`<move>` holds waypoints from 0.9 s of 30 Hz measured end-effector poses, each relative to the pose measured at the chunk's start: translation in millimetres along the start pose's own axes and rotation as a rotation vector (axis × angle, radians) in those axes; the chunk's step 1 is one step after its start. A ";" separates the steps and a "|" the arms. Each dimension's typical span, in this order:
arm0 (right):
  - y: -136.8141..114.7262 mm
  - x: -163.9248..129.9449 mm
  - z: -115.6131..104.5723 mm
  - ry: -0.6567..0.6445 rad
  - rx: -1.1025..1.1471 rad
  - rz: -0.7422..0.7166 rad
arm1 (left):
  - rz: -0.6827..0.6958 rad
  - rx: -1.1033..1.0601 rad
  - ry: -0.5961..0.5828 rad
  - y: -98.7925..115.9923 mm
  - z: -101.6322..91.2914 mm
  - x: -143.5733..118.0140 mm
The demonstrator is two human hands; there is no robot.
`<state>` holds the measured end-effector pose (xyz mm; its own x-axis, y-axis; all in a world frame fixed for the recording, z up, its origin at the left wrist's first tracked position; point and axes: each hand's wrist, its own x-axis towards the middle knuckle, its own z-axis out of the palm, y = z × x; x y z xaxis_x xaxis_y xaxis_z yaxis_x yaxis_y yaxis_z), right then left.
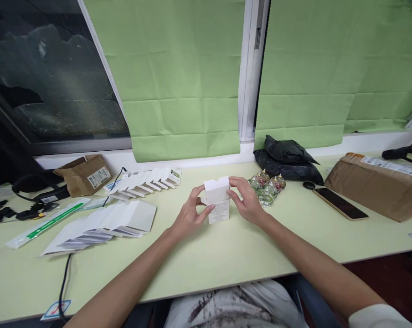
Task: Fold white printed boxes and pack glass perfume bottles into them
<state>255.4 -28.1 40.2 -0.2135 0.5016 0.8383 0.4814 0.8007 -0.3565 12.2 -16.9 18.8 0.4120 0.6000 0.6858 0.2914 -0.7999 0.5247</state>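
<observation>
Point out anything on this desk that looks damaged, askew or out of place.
Little stands out. The brown cardboard box at the back left is torn open, flaps ragged. The flat white cartons lie fanned in a slipped stack. Both hands, left hand and right hand, hold the small white box upright.

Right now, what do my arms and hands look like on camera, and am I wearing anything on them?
Both forearms are bare. The left hand and right hand show no gloves, rings or watch. A white short sleeve edges the right upper arm; the left sleeve is out of frame.
</observation>
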 end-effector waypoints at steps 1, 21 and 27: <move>-0.3 -0.2 0.1 -0.006 -0.005 -0.004 | -0.004 -0.006 -0.005 0.3 0.3 0.2; 9.3 -7.6 6.5 0.031 0.112 0.127 | -0.002 -0.016 0.137 6.5 0.3 3.3; 13.6 -7.2 7.1 0.023 0.143 0.160 | -0.019 -0.057 0.147 3.3 1.8 2.7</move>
<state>257.4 -18.5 26.4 -0.1238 0.6198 0.7749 0.3817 0.7506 -0.5393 15.8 -17.9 21.5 0.2750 0.6140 0.7399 0.2466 -0.7888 0.5630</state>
